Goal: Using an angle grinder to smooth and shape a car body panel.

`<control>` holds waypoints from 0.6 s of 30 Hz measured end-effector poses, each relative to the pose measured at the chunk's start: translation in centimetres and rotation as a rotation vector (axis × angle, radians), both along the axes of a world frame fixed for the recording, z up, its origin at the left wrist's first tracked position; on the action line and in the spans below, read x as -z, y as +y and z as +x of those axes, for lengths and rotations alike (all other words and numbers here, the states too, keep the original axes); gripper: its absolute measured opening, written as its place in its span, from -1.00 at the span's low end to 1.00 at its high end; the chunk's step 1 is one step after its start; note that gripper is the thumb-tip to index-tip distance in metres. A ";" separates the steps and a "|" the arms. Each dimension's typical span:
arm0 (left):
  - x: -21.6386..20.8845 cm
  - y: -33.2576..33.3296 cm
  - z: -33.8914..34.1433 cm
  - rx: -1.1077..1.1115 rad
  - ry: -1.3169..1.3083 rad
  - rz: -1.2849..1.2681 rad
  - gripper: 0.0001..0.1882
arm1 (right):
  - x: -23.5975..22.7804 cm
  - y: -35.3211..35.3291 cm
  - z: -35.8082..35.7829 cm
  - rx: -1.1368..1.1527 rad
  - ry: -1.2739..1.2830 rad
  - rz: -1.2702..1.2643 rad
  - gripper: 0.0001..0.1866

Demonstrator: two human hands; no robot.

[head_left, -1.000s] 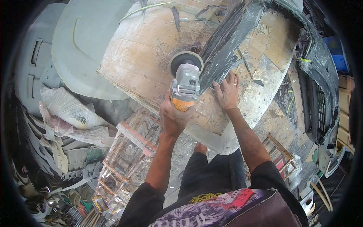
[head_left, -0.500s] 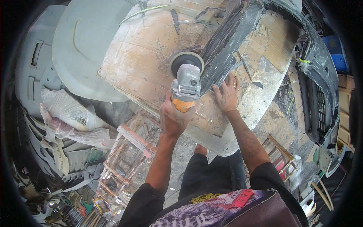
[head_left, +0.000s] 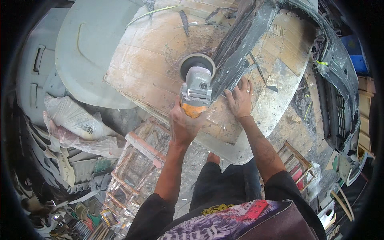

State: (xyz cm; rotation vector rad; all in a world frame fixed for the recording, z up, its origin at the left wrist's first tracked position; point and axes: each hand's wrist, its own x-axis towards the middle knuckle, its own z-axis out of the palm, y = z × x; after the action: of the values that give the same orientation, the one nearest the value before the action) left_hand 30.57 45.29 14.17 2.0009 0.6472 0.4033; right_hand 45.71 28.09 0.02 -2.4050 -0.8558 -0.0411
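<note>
Grinder point(head_left: 197, 89) sits in your left hand point(head_left: 185, 125) in the head view, fingers wrapped around its orange body point(head_left: 194, 110), its disc point(head_left: 196, 60) just beside the dark panel point(head_left: 240, 52). Your right hand point(head_left: 241, 101), fingers spread, lies at the panel's near end, over the cardboard point(head_left: 140, 64) that covers much of the table point(head_left: 240, 155).

Cluttered workshop, grinder point(head_left: 198, 85) over a worktop point(head_left: 236, 155) lined with scuffed cardboard point(head_left: 140, 60), rough black panel point(head_left: 240, 52), grey panels point(head_left: 96, 52) alongside, stained stand point(head_left: 141, 146), grimy floor point(head_left: 192, 160), parts point(head_left: 86, 170) heaped at lower left
</note>
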 end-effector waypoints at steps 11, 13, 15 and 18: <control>1.0 0.7 -3.7 -0.093 0.048 0.046 -0.39 | 0.4 0.0 -0.1 0.013 -0.035 -0.010 -0.48; 1.2 0.3 -3.5 -0.102 0.064 0.014 -0.38 | 0.4 -0.1 -0.1 0.010 -0.037 -0.019 -0.48; 1.2 0.2 -3.4 -0.107 0.063 -0.001 -0.39 | 0.6 -0.1 -0.1 0.008 -0.041 -0.029 -0.48; 1.1 0.1 -4.0 -0.117 0.041 -0.006 -0.31 | 1.1 -0.2 -0.1 0.002 -0.060 -0.012 -0.51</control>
State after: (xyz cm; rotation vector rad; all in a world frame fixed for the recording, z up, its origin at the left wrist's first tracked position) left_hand 26.59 45.40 13.08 1.9759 0.7934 0.4305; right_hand 45.62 27.89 -1.05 -2.4263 -0.8829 -0.1098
